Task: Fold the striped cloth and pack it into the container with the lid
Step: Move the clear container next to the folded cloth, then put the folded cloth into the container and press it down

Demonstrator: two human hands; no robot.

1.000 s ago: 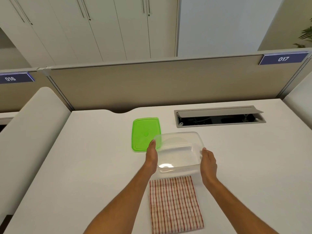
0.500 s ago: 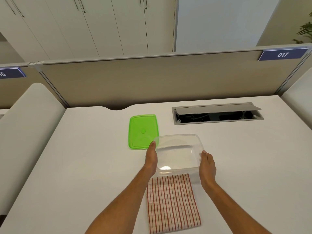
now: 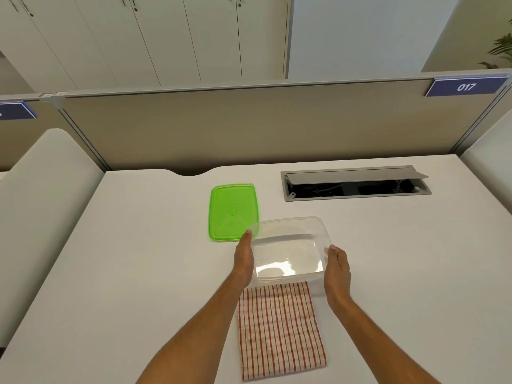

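A folded red-and-white striped cloth lies flat on the white desk near the front edge. Just beyond it is the clear plastic container, empty and open at the top, its near edge meeting the cloth's far edge. My left hand presses flat against its left wall, fingers straight. On the opposite wall my right hand does the same. I cannot tell whether the container rests on the desk or is slightly lifted. The green lid lies flat to the container's far left, partly behind its corner.
An open cable tray with a raised grey flap is sunk into the desk at the back right. A beige partition closes off the desk's far side. Neighbouring desks flank it on both sides.
Between my two hands the container has come a little toward me, away from the lid, until its near edge reaches the cloth. The cloth and lid have stayed put.
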